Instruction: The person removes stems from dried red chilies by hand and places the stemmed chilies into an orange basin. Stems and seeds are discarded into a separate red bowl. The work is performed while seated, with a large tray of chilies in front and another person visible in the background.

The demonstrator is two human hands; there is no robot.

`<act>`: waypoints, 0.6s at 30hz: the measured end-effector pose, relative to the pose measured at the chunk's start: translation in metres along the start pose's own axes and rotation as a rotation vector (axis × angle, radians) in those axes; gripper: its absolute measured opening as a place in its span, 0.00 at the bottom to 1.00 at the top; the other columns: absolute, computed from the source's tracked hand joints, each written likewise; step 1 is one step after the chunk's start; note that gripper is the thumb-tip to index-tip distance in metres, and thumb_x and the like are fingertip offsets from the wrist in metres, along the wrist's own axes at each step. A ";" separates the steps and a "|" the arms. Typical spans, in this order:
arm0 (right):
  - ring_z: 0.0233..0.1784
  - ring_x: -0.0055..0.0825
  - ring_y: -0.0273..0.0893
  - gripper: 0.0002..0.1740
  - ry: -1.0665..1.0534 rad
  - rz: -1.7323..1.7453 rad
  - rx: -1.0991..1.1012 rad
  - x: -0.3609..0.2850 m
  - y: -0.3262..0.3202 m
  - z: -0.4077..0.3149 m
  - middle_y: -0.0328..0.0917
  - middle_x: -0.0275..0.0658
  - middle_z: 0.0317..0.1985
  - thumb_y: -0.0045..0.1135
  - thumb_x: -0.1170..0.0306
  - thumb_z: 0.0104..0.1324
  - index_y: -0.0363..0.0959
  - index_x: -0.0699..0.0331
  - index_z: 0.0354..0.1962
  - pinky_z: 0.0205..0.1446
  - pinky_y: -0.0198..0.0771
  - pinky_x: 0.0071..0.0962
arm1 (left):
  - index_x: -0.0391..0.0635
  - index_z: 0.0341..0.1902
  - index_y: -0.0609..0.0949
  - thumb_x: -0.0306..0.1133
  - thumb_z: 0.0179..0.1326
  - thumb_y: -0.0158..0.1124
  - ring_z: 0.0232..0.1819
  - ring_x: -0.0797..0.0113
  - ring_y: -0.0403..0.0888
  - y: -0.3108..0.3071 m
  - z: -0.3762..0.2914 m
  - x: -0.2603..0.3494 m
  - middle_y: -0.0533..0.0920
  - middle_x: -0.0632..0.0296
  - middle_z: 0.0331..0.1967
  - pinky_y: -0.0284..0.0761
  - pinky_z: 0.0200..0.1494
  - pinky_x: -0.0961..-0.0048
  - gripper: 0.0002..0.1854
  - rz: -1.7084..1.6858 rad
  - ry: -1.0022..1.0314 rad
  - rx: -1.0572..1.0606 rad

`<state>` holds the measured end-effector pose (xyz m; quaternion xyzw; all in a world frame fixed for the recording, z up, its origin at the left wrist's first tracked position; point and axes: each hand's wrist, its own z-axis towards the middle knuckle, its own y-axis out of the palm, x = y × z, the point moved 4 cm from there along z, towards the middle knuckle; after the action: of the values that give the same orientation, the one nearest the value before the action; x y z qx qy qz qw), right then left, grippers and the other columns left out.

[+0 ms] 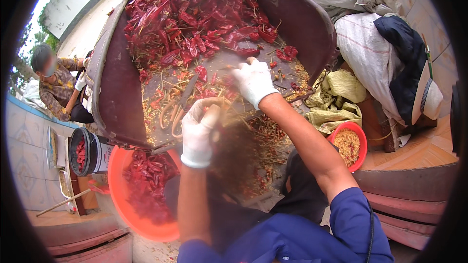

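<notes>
My left hand [199,129], in a white glove, hovers at the front edge of a dark red metal cart bed [119,106]. Its fingers curl inward near pale stems; blur hides whether they grip anything. Over the middle of the bed is my right hand [256,82], also gloved, beside blurred red bits. What it may hold does not show clearly. A large heap of dried red chili peppers [190,14] fills the far part of the bed. Scissors [189,89] with orange-brown handles lie among stems and seeds left of my hands.
Below the cart's edge stands an orange basin [120,190] of chilies. A red bowl of seeds [347,146] sits right, near yellow woven sacks [342,84]. At left are a black bucket [98,153] and a seated, gloved person [60,87]. Stems litter the ground [268,146].
</notes>
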<state>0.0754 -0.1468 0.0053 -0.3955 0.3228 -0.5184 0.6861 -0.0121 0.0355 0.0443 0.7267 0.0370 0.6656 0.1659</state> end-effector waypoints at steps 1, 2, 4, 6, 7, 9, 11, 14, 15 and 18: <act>0.53 0.40 0.78 0.08 0.005 0.027 -0.005 0.002 0.006 -0.001 0.84 0.36 0.39 0.59 0.68 0.59 0.82 0.52 0.37 0.54 0.70 0.45 | 0.40 0.49 0.82 0.37 0.73 0.62 0.22 0.81 0.74 -0.001 0.000 0.001 0.82 0.63 0.31 0.61 0.17 0.86 0.12 0.020 -0.008 -0.001; 0.53 0.41 0.78 0.08 0.010 0.054 -0.009 0.004 0.012 -0.002 0.84 0.36 0.38 0.59 0.68 0.59 0.82 0.52 0.36 0.54 0.70 0.44 | 0.40 0.47 0.82 0.38 0.73 0.62 0.22 0.81 0.74 -0.002 0.000 0.001 0.81 0.64 0.29 0.61 0.17 0.86 0.12 0.040 -0.015 -0.002; 0.48 0.43 0.80 0.07 0.001 0.096 -0.002 0.004 0.010 -0.002 0.84 0.38 0.34 0.61 0.67 0.59 0.81 0.52 0.37 0.52 0.72 0.44 | 0.41 0.46 0.83 0.38 0.73 0.62 0.21 0.82 0.73 -0.007 0.001 0.000 0.81 0.66 0.27 0.61 0.17 0.86 0.12 0.092 -0.011 0.044; 0.39 0.47 0.84 0.09 -0.021 0.126 0.028 0.003 0.002 -0.003 0.84 0.43 0.29 0.65 0.66 0.58 0.81 0.53 0.38 0.45 0.77 0.46 | 0.41 0.45 0.83 0.38 0.73 0.62 0.20 0.82 0.72 -0.011 0.001 -0.001 0.80 0.67 0.26 0.60 0.16 0.86 0.12 0.108 -0.008 0.084; 0.39 0.46 0.84 0.09 0.035 0.153 -0.012 0.001 -0.005 -0.002 0.84 0.43 0.30 0.66 0.66 0.59 0.80 0.54 0.37 0.45 0.77 0.46 | 0.41 0.45 0.83 0.38 0.73 0.62 0.20 0.82 0.72 -0.014 0.002 -0.002 0.80 0.68 0.26 0.60 0.16 0.86 0.12 0.103 -0.006 0.108; 0.39 0.46 0.84 0.08 0.155 0.194 -0.093 0.001 -0.023 -0.003 0.85 0.43 0.31 0.67 0.66 0.59 0.79 0.56 0.36 0.43 0.76 0.47 | 0.41 0.46 0.83 0.37 0.73 0.62 0.20 0.83 0.71 -0.014 0.003 -0.004 0.79 0.68 0.26 0.60 0.16 0.86 0.12 0.082 -0.019 0.148; 0.41 0.45 0.85 0.09 0.270 0.393 -0.094 0.006 -0.038 -0.004 0.86 0.44 0.35 0.67 0.65 0.62 0.80 0.58 0.38 0.47 0.77 0.44 | 0.40 0.48 0.83 0.37 0.73 0.62 0.20 0.84 0.71 -0.010 0.003 -0.002 0.79 0.69 0.26 0.60 0.16 0.86 0.12 0.054 -0.043 0.194; 0.44 0.38 0.86 0.13 0.419 0.735 -0.074 0.008 -0.061 -0.013 0.87 0.45 0.38 0.68 0.64 0.64 0.80 0.62 0.42 0.51 0.79 0.36 | 0.39 0.52 0.82 0.36 0.73 0.62 0.20 0.85 0.70 -0.004 0.006 -0.001 0.78 0.71 0.26 0.59 0.17 0.87 0.13 0.071 -0.036 0.170; 0.43 0.35 0.86 0.12 0.415 0.861 -0.102 0.001 -0.063 -0.017 0.87 0.44 0.37 0.68 0.65 0.64 0.80 0.63 0.42 0.50 0.79 0.34 | 0.38 0.53 0.82 0.36 0.73 0.62 0.20 0.85 0.70 -0.002 0.006 -0.001 0.77 0.71 0.26 0.59 0.17 0.87 0.14 0.062 -0.018 0.159; 0.39 0.25 0.84 0.10 0.392 1.184 -0.238 -0.025 -0.078 -0.029 0.86 0.41 0.35 0.68 0.71 0.65 0.79 0.67 0.41 0.46 0.78 0.29 | 0.38 0.55 0.82 0.38 0.73 0.64 0.18 0.86 0.68 0.012 0.006 -0.003 0.77 0.72 0.25 0.58 0.17 0.86 0.17 0.020 0.026 0.151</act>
<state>0.0086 -0.1406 0.0608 -0.1213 0.6617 -0.0746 0.7361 -0.0088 0.0228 0.0447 0.7289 0.0820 0.6718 0.1033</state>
